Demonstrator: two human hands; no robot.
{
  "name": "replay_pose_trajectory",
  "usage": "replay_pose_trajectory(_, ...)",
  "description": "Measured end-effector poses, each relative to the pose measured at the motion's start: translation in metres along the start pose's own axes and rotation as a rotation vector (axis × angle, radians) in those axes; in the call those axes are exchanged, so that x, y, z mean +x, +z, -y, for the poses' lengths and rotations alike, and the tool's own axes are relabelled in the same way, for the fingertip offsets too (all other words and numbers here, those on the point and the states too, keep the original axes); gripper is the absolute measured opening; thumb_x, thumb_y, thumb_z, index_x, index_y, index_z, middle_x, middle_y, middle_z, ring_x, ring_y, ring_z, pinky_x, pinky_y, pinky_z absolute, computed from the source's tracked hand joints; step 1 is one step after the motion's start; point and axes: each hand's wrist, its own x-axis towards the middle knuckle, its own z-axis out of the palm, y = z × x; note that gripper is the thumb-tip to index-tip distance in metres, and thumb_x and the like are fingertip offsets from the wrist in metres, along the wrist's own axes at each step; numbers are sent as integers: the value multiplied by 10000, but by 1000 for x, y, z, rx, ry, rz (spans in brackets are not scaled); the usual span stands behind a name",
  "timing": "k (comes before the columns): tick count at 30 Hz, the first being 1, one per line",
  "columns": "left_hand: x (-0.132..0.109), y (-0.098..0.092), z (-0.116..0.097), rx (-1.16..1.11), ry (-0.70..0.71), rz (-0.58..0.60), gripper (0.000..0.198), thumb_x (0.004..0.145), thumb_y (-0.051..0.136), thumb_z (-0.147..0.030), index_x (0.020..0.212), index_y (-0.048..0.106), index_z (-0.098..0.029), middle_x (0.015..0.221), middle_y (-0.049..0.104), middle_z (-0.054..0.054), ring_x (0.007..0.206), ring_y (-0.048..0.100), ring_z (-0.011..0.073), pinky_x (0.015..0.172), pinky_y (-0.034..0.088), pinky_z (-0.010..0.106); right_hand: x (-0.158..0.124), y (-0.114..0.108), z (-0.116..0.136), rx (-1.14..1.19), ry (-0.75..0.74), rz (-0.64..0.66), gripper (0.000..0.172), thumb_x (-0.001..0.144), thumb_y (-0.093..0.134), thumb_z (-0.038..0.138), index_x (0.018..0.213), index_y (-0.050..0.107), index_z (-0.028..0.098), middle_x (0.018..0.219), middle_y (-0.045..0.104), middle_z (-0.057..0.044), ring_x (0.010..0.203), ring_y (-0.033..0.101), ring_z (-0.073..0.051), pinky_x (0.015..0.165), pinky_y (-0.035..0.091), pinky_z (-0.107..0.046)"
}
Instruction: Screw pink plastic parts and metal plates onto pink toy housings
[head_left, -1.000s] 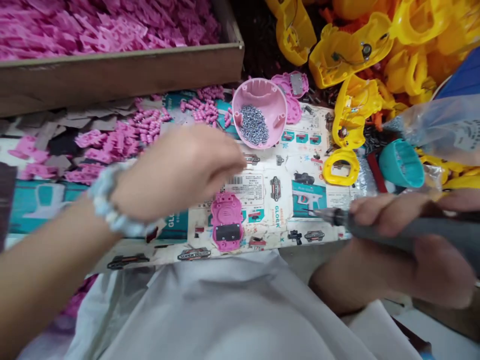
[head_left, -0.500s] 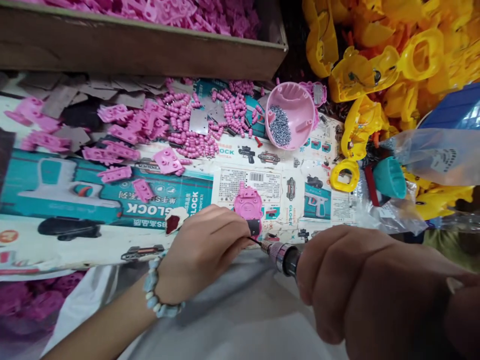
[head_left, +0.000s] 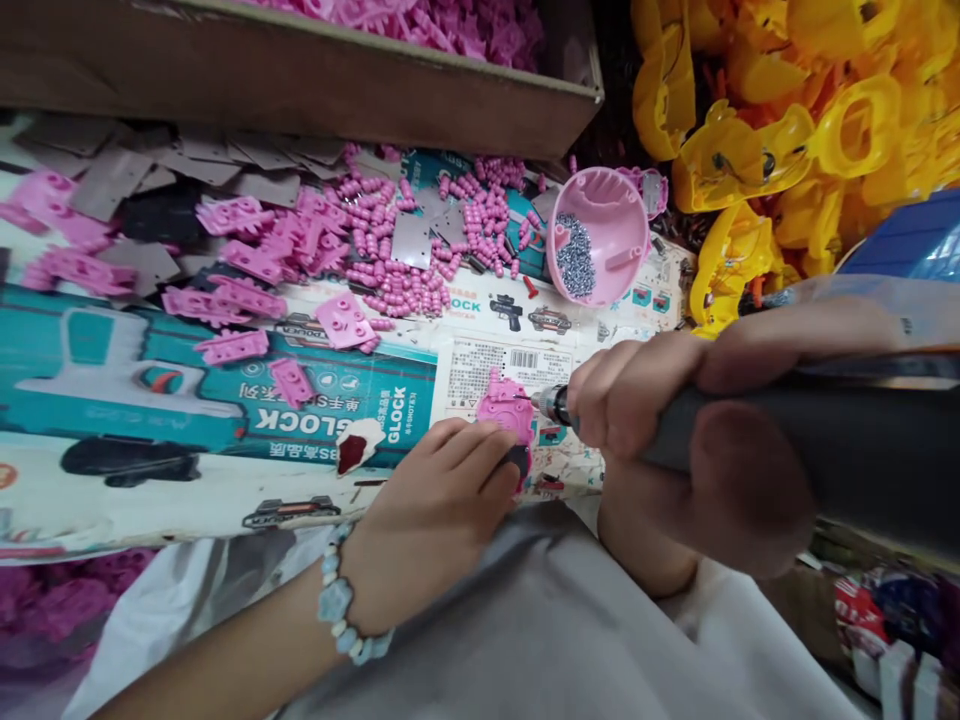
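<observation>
My left hand (head_left: 435, 510) grips the lower edge of a pink plastic part (head_left: 504, 405) lying on a printed cardboard sheet (head_left: 120, 380). My right hand (head_left: 675, 440) is wrapped around a grey electric screwdriver (head_left: 750, 430). Its metal chuck (head_left: 555, 405) and thin bit reach the upper face of the pink part, touching or almost touching it. The left fingers hide the part's lower end, including a dark piece there. A pink half-shell (head_left: 596, 235) holding a heap of small screws (head_left: 575, 255) sits beyond both hands.
A wooden box rim (head_left: 300, 95) borders pink parts at the top. Yellow plastic shells (head_left: 735, 150) are heaped at the right. Pink pegs (head_left: 397, 270), grey plates, and pink pieces cover the far sheet. Grey cloth covers my lap.
My left hand has moved from above the sheet onto the pink part. My right hand has brought the screwdriver in from the right, and its bit now meets the part's upper face.
</observation>
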Motion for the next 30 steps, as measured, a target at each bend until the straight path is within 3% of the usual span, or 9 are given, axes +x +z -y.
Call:
replay_pose_trajectory(6, 2, -3, 2, 127, 83, 79, 128, 874, 493, -80, 854, 612, -122, 1006, 596, 92, 917, 528, 223, 844, 419, 390, -2, 10, -16, 115, -94, -77, 164, 775, 548, 103, 844, 436, 202, 566, 485, 16, 431, 465, -125, 405, 376, -311)
replay_pose_trajectory(10, 4, -4, 1, 153, 114, 121, 174, 848, 462, -34, 844, 612, -123, 917, 583, 82, 860, 534, 231, 783, 435, 393, -7, 6, -24, 238, -140, -77, 100, 874, 535, 194, 919, 447, 209, 582, 465, 37, 448, 454, -106, 424, 393, -295)
replay_pose_trajectory(14, 10, -4, -6, 117, 146, 189, 135, 862, 494, -86, 887, 623, -118, 906, 591, 72, 839, 550, 221, 758, 465, 388, -16, -21, -1, 159, -42, -68, 243, 883, 617, 315, 857, 403, 204, 595, 500, 45, 492, 512, -114, 524, 497, -331)
replay_pose_trajectory(15, 16, -7, -8, 95, 170, 199, 135, 878, 490, -116, 892, 624, -121, 938, 597, 73, 862, 558, 220, 776, 473, 393, -19, -30, 7, 65, -2, 19, 254, 860, 649, 273, 860, 404, 208, 635, 532, 44, 526, 540, -115, 602, 539, -357)
replay_pose_trajectory(18, 53, -22, -10, 125, 193, 242, 218, 921, 402, -135, 879, 616, -133, 1018, 596, 70, 899, 568, 218, 802, 478, 403, -30, -54, 27, -36, 38, -102, 388, 722, 758, 130, 883, 428, 257, 650, 484, 78, 483, 485, -75, 584, 530, -288)
replay_pose_trajectory(20, 92, -33, -3, 346, 207, 367, 239, 891, 381, -81, 895, 616, -123, 954, 597, 69, 896, 573, 239, 795, 466, 425, -37, -63, 32, -40, 123, -155, 389, 713, 767, 173, 884, 434, 281, 652, 461, 72, 514, 507, -89, 580, 518, -278)
replay_pose_trajectory(24, 160, -35, 26, 548, 193, 435, 288, 866, 364, -57, 953, 638, -60, 949, 604, 83, 978, 576, 243, 944, 393, 472, -45, -71, 28, -35, 224, -143, 376, 717, 772, 291, 883, 435, 288, 670, 467, 49, 630, 574, -132, 618, 524, -308)
replay_pose_trajectory(27, 172, -27, 44, 593, 188, 482, 331, 875, 319, -35, 978, 633, -35, 942, 613, 92, 954, 587, 211, 908, 429, 420, -49, -78, 22, -31, 224, -150, 375, 719, 768, 311, 875, 428, 280, 679, 481, 46, 653, 585, -137, 613, 522, -307)
replay_pose_trajectory(30, 153, -28, 48, 510, 197, 483, 226, 812, 449, -23, 853, 663, -83, 874, 654, 85, 853, 609, 193, 945, 432, 402, -53, -87, 18, -24, 210, -151, 370, 737, 752, 329, 858, 407, 268, 680, 504, 53, 642, 590, -132, 606, 522, -302)
